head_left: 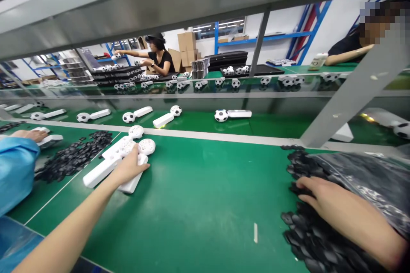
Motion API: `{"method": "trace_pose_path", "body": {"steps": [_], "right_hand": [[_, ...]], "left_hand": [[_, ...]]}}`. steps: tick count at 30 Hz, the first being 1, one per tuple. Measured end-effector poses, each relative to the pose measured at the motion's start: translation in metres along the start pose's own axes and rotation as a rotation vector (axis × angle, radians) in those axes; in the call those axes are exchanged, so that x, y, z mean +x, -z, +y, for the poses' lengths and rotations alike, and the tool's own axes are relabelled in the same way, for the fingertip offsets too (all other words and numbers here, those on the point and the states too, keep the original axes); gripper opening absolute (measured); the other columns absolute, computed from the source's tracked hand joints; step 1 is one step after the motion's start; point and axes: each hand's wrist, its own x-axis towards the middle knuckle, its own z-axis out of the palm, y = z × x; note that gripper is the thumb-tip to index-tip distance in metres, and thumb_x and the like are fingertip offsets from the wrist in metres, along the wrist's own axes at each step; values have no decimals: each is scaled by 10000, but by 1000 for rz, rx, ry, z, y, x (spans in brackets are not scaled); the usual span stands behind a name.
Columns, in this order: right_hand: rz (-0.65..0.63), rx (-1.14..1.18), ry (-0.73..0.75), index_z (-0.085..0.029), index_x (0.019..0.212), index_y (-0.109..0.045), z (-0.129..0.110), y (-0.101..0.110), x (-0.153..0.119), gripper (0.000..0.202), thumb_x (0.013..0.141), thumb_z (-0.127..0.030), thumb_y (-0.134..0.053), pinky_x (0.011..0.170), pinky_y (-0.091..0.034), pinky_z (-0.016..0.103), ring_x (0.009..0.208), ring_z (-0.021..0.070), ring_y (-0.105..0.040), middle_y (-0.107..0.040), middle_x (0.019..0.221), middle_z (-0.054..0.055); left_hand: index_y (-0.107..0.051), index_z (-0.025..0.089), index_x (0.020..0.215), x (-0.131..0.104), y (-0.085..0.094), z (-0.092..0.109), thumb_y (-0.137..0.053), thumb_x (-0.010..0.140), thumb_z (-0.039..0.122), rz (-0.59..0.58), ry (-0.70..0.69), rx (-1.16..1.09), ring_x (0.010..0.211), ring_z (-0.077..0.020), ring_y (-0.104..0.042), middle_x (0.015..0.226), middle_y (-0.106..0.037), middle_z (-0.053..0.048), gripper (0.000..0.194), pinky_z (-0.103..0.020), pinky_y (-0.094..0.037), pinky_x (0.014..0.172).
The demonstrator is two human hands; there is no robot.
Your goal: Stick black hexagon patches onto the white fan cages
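Observation:
My left hand (130, 166) rests on a cluster of white ball-headed pieces with handles (101, 171) at the left of the green table. Its fingers curl over one piece and the thumb is stretched out to the right. At the right, my right hand (323, 198) reaches into a heap of small black parts (307, 239) beside a clear plastic bag (371, 179) of them. Its thumb and forefinger are bent close to the heap; whatever lies between the fingertips is too small to make out.
Beyond a metal ledge (205, 134), a green belt (198, 126) carries black-and-white ball pieces (221, 115). A slanted metal post (349, 81) stands at the right. A co-worker's blue sleeve (17, 170) is at the left, near another black heap (77, 153). A small white strip (255, 233) lies in front.

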Motion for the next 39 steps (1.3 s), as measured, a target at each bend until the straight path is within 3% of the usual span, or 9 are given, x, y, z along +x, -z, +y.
{"method": "trace_pose_path", "body": {"steps": [3, 7, 12, 16, 21, 25, 29, 35, 39], "right_hand": [[32, -88, 70, -191, 796, -631, -13, 3, 3, 148, 775, -187, -485, 612, -478, 339, 725, 235, -626, -646, 860, 82], [11, -128, 81, -172, 784, -654, -29, 9, 5, 215, 833, -165, -445, 657, -467, 368, 710, 246, -622, -652, 763, 83], [58, 321, -47, -182, 914, -621, -44, 23, 3, 148, 807, -146, -526, 756, -483, 299, 822, 184, -631, -677, 895, 44], [118, 531, 17, -192, 826, -626, -54, 32, -1, 92, 804, -152, -546, 727, -476, 276, 772, 153, -605, -653, 824, 19], [168, 523, 272, -205, 922, -636, -67, 32, -2, 205, 866, -138, -451, 723, -440, 289, 796, 150, -545, -598, 842, 47], [151, 417, 392, -181, 917, -581, -76, 26, 5, 149, 872, -143, -444, 723, -391, 322, 822, 177, -522, -611, 870, 61], [122, 474, 331, -178, 813, -521, -81, 22, 12, 44, 830, -138, -519, 703, -377, 297, 738, 157, -519, -591, 769, 23], [201, 627, 193, -190, 780, -508, -85, 15, 11, 106, 777, -154, -608, 703, -393, 280, 705, 139, -538, -594, 742, -10], [230, 685, 113, -192, 766, -514, -86, 11, 9, 120, 756, -187, -633, 696, -416, 276, 698, 141, -557, -596, 730, -13]], "left_hand": [[-159, 115, 1354, -8, -17, 31, -505, 733, 350, -89, -167, -96, 1224, -272, -388, 1353, -367, -155, 749, -374, -319, 997], [-148, 177, 1380, -23, -36, 103, -539, 704, 304, -241, -474, -212, 1244, -272, -354, 1383, -334, -115, 791, -391, -315, 1004], [-143, 232, 1389, -40, -52, 184, -555, 681, 252, -402, -701, -221, 1179, -272, -400, 1286, -402, -103, 819, -399, -401, 921], [-178, 264, 1378, -37, -62, 219, -611, 647, 267, -394, -858, -258, 1223, -274, -339, 1352, -300, -83, 850, -399, -354, 973], [-289, 241, 1330, -29, -73, 229, -597, 688, 304, -367, -870, -332, 1171, -258, -405, 1268, -411, -79, 715, -393, -373, 952], [-377, 242, 1264, -31, -75, 231, -659, 640, 429, -333, -861, -347, 1111, -266, -456, 1214, -480, -68, 710, -404, -400, 908], [-432, 243, 1219, -34, -73, 234, -659, 634, 479, -298, -887, -329, 1049, -267, -500, 1157, -525, -64, 670, -398, -423, 866], [-440, 238, 1216, -35, -73, 235, -579, 715, 481, -265, -886, -302, 1008, -260, -528, 1126, -542, -62, 574, -388, -445, 821], [-457, 254, 1196, -35, -75, 235, -601, 694, 479, -248, -869, -302, 992, -250, -538, 1103, -552, -46, 569, -370, -443, 826]]}}
